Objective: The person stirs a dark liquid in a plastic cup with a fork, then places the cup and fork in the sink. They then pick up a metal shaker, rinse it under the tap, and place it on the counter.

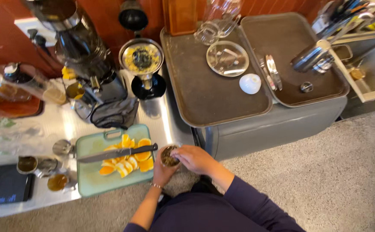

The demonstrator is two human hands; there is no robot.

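Together, both hands (183,162) closed around small round container (169,156).

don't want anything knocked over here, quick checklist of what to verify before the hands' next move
1. Small round cup held securely: ok, the left hand cups it from below and the right hand rests at its rim.
2. Cup contents: cannot tell, only a dark brownish fill shows.
3. Knife out of the way: not ok, it lies across the orange slices, handle toward the hands.
4. Green cutting board fully on the counter: ok.
5. Citrus juicer free: cannot tell, pulp sits in its bowl.
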